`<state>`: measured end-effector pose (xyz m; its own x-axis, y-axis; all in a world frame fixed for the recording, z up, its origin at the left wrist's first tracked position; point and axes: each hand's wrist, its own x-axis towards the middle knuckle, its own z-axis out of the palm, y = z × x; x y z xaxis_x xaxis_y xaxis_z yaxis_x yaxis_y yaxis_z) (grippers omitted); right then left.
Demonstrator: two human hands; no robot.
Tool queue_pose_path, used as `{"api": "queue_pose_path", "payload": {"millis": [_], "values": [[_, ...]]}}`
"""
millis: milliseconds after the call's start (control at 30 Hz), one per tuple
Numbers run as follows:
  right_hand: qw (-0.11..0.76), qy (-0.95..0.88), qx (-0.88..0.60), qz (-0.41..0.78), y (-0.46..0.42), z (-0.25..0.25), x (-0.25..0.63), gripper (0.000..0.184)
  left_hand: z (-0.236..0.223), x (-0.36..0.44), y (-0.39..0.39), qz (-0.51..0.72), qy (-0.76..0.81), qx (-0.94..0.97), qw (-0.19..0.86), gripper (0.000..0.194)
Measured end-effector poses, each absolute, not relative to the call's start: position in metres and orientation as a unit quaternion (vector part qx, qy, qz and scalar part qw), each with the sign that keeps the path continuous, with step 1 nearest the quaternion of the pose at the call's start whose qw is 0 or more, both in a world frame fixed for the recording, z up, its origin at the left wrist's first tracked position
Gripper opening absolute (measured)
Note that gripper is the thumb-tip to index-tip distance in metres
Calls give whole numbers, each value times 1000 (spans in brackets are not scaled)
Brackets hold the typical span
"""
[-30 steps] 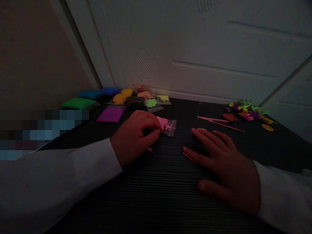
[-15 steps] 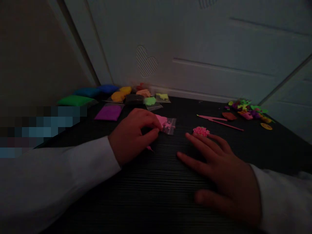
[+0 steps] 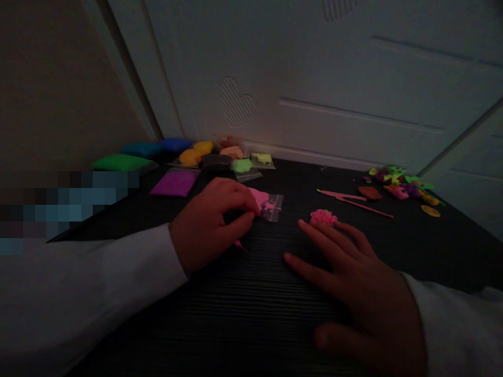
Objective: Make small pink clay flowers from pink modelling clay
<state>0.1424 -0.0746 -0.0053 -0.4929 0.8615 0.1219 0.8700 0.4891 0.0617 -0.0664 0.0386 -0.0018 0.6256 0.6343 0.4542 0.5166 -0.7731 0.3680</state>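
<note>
The grip of the right hand [image 3: 365, 288] has drawn back along the desk [image 3: 243, 314], toward the person and a little to the left. A second ago its fingers hid nearly all of the bumpy pink clump [image 3: 324, 215], leaving only a thin sliver in sight. By half a second ago they had uncovered its far part, and now that part shows beyond the fingertips. The index and middle fingertips have both come nearer the person, and the thumb has moved closer as well. The thin pink strip that showed beneath the index finger a second ago is now out of sight.
</note>
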Motion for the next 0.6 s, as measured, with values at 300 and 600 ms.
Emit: {"api": "queue_pose_path", "payload": {"millis": [300, 600], "values": [[70, -865, -490, -81, -75, -9, 143, 69, -2, -68, 36, 296, 334, 887, 116, 13], [28, -854, -516, -61, -70, -5, 145, 64, -2, -67, 37, 285, 329, 893, 111, 13]]}}
